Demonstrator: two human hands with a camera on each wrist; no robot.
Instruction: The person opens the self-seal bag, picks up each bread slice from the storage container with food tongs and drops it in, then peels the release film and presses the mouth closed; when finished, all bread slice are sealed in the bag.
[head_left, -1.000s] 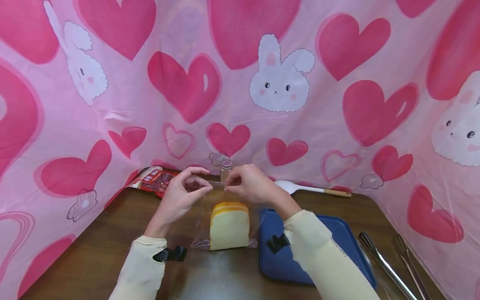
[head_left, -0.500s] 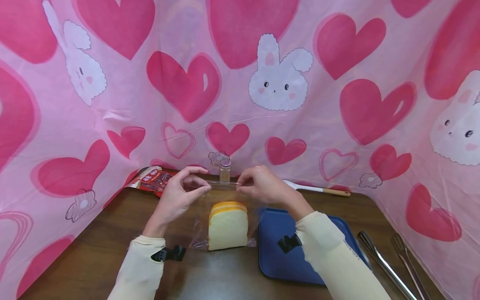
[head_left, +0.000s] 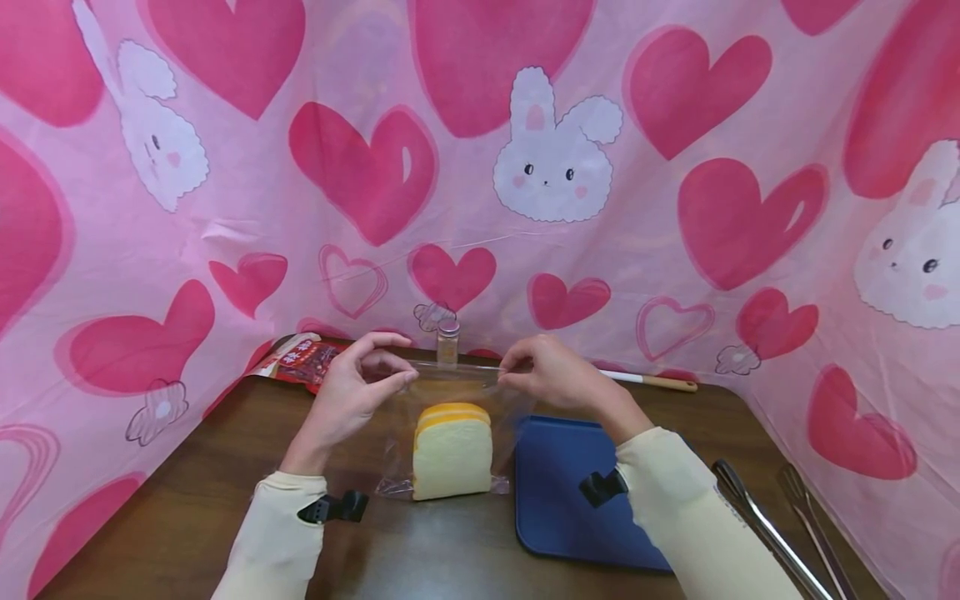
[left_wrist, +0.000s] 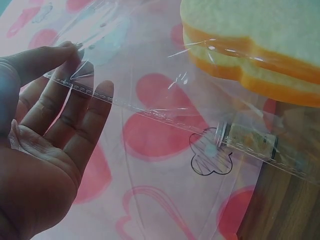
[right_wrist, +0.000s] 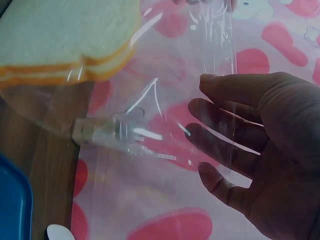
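A clear plastic bag [head_left: 452,385] holds bread slices [head_left: 452,458] with orange crust, standing on the brown table. My left hand [head_left: 356,387] pinches the left end of the bag's top edge between thumb and fingers. At the right, my right hand [head_left: 558,375] holds the same edge, so the film spans the gap between both hands. In the left wrist view, the left hand [left_wrist: 47,130] has its thumb on one side of the film and fingers on the other. Through the film in the right wrist view, fingers of the right hand [right_wrist: 270,150] show behind it.
A small capped jar [head_left: 447,343] stands behind the bag. A red snack packet [head_left: 300,360] lies at the back left. Right of the bread lies a blue tray [head_left: 577,500], with metal tongs [head_left: 772,533] beyond it. A white spatula with a wooden handle [head_left: 667,383] lies behind the tray.
My right hand has slid rightward along the bag's top edge, away from the left hand, and more of the edge is stretched out. The left hand has hardly moved.
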